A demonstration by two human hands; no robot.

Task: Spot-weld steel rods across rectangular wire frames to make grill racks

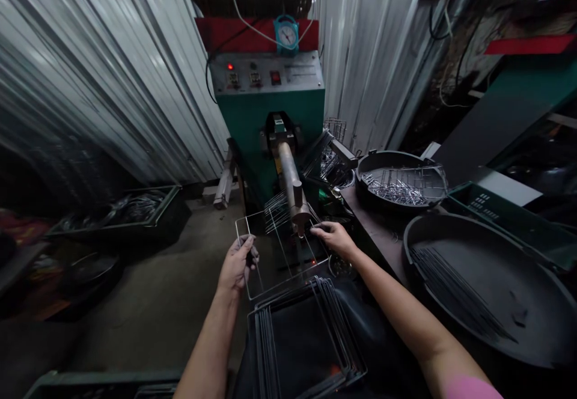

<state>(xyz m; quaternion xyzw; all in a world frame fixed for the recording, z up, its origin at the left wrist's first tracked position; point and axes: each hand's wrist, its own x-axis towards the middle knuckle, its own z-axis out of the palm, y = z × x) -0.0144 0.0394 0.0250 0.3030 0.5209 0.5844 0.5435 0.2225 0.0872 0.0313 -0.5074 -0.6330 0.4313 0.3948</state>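
Note:
A rectangular wire frame (256, 294) with several cross wires lies under the round electrode arm (291, 182) of a green spot-welding machine (270, 110). My left hand (237, 262) is closed on the frame's left edge. My right hand (334, 237) pinches a thin wire or the frame's right edge beside the electrode tip; which one I cannot make out. A stack of similar bare wire frames (306, 333) rests just below, close to me.
A round black tray (487, 291) with thin straight wires sits at right. Behind it another black tray (401, 182) holds short wire pieces and a grid. A green crate (509, 213) stands far right. Bins (130, 210) lie on the floor at left by corrugated metal walls.

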